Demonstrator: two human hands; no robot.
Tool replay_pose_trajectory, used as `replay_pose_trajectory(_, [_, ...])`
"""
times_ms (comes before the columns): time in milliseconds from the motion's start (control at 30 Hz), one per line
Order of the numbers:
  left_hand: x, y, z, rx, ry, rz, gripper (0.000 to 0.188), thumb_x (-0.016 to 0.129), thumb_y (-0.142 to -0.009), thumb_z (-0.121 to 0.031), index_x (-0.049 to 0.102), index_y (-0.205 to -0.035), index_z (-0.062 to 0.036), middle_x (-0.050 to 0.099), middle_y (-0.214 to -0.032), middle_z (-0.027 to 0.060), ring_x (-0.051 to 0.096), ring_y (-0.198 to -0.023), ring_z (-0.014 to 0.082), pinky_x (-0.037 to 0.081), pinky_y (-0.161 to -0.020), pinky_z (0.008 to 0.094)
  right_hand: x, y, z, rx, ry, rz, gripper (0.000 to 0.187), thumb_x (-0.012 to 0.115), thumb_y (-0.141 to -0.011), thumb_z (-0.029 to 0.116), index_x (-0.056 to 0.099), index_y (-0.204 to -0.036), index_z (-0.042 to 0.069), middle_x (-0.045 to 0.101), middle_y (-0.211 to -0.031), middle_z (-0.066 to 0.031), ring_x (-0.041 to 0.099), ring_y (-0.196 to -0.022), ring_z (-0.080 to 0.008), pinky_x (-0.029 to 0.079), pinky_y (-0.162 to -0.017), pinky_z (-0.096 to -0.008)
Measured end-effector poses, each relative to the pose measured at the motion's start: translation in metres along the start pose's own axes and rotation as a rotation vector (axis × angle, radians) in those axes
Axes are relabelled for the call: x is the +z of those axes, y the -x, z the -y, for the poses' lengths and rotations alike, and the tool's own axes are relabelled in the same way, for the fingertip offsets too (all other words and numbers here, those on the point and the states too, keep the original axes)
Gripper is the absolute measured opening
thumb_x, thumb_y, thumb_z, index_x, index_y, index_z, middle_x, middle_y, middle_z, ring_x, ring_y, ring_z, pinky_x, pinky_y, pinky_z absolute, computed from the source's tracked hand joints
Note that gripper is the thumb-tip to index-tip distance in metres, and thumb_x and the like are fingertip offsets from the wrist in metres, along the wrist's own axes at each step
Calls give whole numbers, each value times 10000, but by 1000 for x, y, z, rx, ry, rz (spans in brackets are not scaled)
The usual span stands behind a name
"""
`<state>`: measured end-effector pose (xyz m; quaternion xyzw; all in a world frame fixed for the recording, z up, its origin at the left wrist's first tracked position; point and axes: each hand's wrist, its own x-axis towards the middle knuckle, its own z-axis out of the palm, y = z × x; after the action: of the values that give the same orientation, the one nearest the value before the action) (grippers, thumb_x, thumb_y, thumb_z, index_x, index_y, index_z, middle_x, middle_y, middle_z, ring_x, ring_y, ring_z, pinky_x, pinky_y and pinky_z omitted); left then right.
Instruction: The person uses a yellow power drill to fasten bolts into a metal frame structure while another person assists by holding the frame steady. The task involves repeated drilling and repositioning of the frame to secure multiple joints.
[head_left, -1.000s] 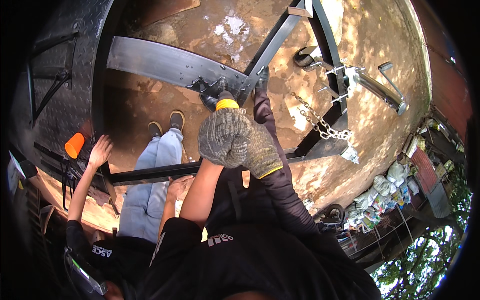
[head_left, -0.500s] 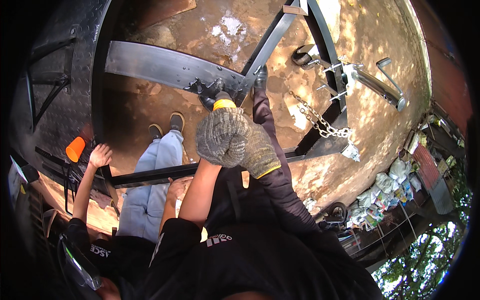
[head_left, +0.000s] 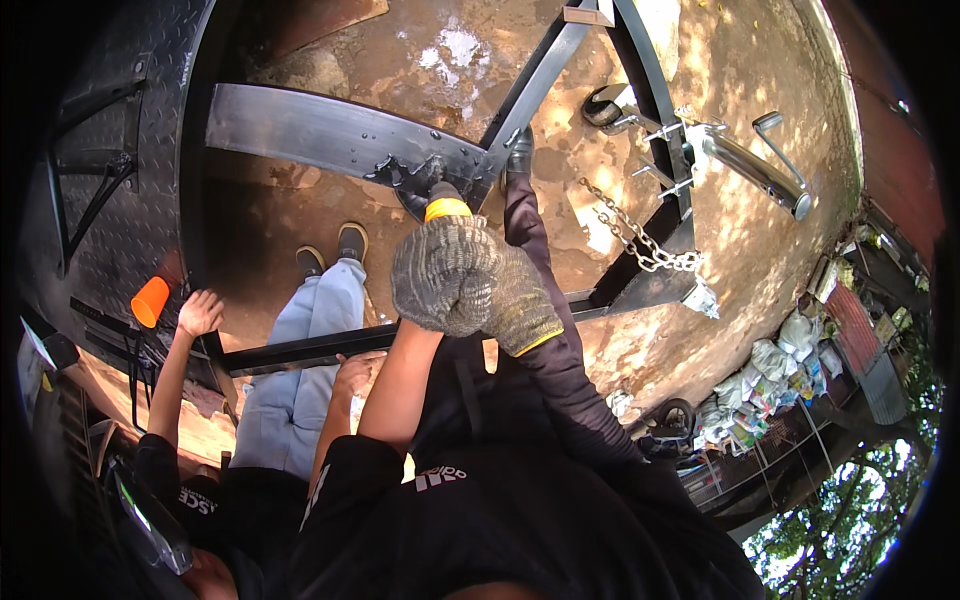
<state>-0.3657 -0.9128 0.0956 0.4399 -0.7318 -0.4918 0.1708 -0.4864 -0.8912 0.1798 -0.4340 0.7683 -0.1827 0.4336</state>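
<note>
A grey knitted glove with a yellow cuff covers my right hand [head_left: 500,290]. Its fist is closed round a tool with a yellow collar [head_left: 447,209] and a dark head. The head rests near the lower edge of a wide black steel beam [head_left: 300,125], where wet-looking dark patches show. From below, my bare left forearm [head_left: 395,390] runs up to the glove's underside. The left hand itself is hidden there, so its fingers do not show.
A co-worker's hand [head_left: 202,313] hovers near an orange cup [head_left: 150,301] at the left, beside a black tread-plate surface [head_left: 120,215]. Their other hand [head_left: 355,374] lies by a black bar [head_left: 300,350]. A chain [head_left: 650,258] hangs at the frame near a jack [head_left: 755,175].
The view has shifted very slightly. My hands and the tool stay at nearly the same spot on the beam.
</note>
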Motion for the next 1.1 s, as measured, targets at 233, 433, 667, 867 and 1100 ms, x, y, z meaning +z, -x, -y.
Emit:
replay_pose_trajectory(233, [32, 26, 36, -249, 334, 65, 292, 518, -780, -216, 543, -1041, -86, 559, -1008, 80, 529, -928, 213, 424, -788, 323, 14, 5, -20, -200, 170, -103, 300, 552, -702, 169, 514, -972, 44, 512, -905, -142, 533, -836, -306, 449, -691, -390])
replay_pose_trajectory(433, [19, 26, 37, -59, 7, 70, 362, 448, -804, -286, 510, -1110, -104, 514, -1101, 73, 468, -1030, 231, 342, -905, 365, 0, -3, 4, 203, -287, 64, 256, 549, -701, 154, 512, -924, 34, 509, -880, -146, 534, -826, -314, 443, -672, -401])
replay_pose_trajectory(667, [21, 15, 33, 97, -254, 22, 354, 560, -721, -288, 551, -1031, -116, 561, -977, 72, 527, -898, 255, 418, -784, 383, 1, -3, 1, 59, -45, -4, 281, 553, -709, 170, 511, -953, 36, 522, -875, -145, 539, -816, -320, 445, -682, -394])
replay_pose_trajectory(867, [12, 11, 30, 135, -181, -2, 326, 546, -743, -233, 544, -1047, -113, 560, -989, 84, 528, -908, 255, 423, -776, 362, -8, -4, 13, 9, -91, 1, 308, 555, -712, 174, 512, -989, 45, 529, -897, -143, 539, -833, -315, 447, -700, -388])
replay_pose_trajectory(1100, [3, 3, 8, 140, -213, -19, 326, 563, -723, -238, 556, -1026, -118, 564, -982, 77, 530, -903, 250, 424, -770, 366, -7, 1, 17, 197, -247, 9, 295, 550, -711, 149, 515, -984, 43, 526, -899, -145, 538, -834, -310, 446, -702, -386])
